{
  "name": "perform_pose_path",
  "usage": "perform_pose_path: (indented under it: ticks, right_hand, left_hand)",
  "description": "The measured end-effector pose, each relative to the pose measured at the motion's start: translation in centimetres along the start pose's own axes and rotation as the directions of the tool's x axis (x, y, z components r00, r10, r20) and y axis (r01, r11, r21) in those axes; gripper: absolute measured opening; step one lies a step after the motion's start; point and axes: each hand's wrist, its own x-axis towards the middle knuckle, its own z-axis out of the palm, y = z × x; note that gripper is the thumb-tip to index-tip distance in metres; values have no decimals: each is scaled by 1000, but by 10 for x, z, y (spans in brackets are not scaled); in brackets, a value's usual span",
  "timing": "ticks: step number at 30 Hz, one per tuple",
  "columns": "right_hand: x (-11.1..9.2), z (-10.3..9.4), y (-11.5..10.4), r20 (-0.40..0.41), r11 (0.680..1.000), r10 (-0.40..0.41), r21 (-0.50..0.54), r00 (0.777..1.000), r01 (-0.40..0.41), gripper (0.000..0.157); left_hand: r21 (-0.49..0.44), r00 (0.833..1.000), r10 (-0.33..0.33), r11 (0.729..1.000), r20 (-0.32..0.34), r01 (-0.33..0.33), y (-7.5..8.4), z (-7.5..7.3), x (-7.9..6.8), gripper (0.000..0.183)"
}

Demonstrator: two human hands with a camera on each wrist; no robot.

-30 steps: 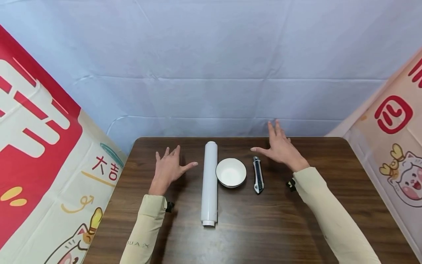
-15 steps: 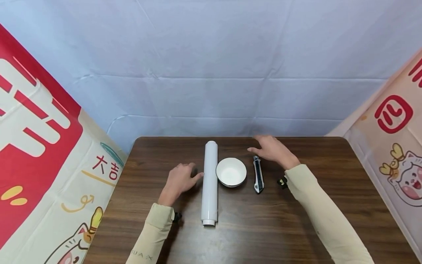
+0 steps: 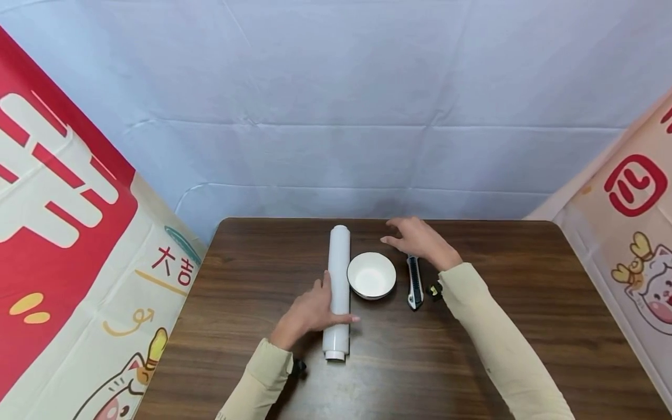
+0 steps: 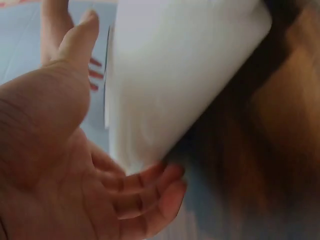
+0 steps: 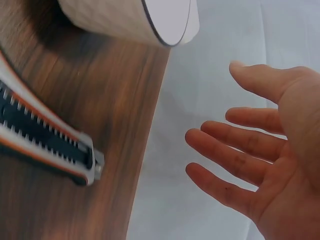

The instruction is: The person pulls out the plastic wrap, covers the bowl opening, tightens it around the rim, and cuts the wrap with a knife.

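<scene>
A roll of plastic wrap [image 3: 340,256] lies lengthwise on the wooden table. My left hand [image 3: 311,307] is over its lower half, thumb stretched across it and fingers along its left side; in the left wrist view the fingertips [image 4: 170,190] are right at the roll's [image 4: 165,65] edge. Directly right of the roll stands a white bowl [image 3: 371,274] with a dark rim. A utility knife [image 3: 415,286] lies right of the bowl, its upper end partly covered by my right hand [image 3: 420,239]. That hand hovers above it with relaxed, spread fingers, holding nothing.
The brown table [image 3: 472,361] ends at a pale cloth backdrop [image 3: 325,105] behind the objects. Printed cloth panels with cartoon figures hang at the left [image 3: 63,233] and right [image 3: 646,233].
My left hand has moved right and nearer the body, from beside the roll to over it. My right hand has shifted left, to above the knife's upper end, its fingers less spread.
</scene>
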Motion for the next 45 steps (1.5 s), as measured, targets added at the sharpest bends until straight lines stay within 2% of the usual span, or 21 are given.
perform_pose_path:
  ticks: [3,7,11,15,20,24,26,28,31,33,35,38,42,45]
  right_hand:
    - [4,6,-3,8,1000,10,17,1000,-10,57]
    - [10,12,-8,17,999,1,40,1000,-2,56]
    - [17,12,-18,31,998,-28,55,999,26,55]
    - [25,8,-32,67,996,-69,60,995,65,54]
    - [41,3,-47,103,990,-112,101,988,102,55]
    - [63,9,-37,130,979,-56,203,990,29,55]
    - [74,16,-25,164,953,5,297,986,-54,58]
    - [81,23,-15,216,908,74,390,974,-156,63]
    - [85,29,-5,297,838,143,472,944,-275,75]
    - [85,32,-3,325,802,146,515,934,-304,81]
    - [85,33,-3,333,793,119,536,935,-291,84]
    - [85,38,-4,334,770,74,579,940,-267,85]
    - [84,45,0,312,773,61,586,948,-243,84]
    - [78,44,11,272,786,90,571,958,-236,81]
  left_hand:
    - [15,1000,6,1000,25,-6,4,4,-3,145]
    - [12,997,12,1000,74,-13,1,-2,-1,141]
    - [34,990,32,999,137,-37,-8,-13,9,139]
    - [4,984,66,998,164,-68,-22,-24,17,134]
    - [-29,990,85,996,110,-82,-40,-36,19,119]
    - [-53,996,57,997,63,-54,-46,-39,10,117]
    - [-69,998,22,997,51,-18,-47,-37,2,121]
    - [-83,999,-23,996,42,26,-48,-33,-8,123]
    - [-109,995,-94,989,27,97,-50,-25,-22,123]
    - [-121,991,-134,983,15,135,-52,-21,-30,121]
    - [-138,988,-154,979,2,152,-54,-17,-34,117]
    - [-172,992,-123,978,-27,117,-57,-15,-34,104]
    - [-180,997,-33,984,-73,20,-62,-17,-25,90]
    - [-173,995,-13,985,-96,-4,-67,-19,-17,90]
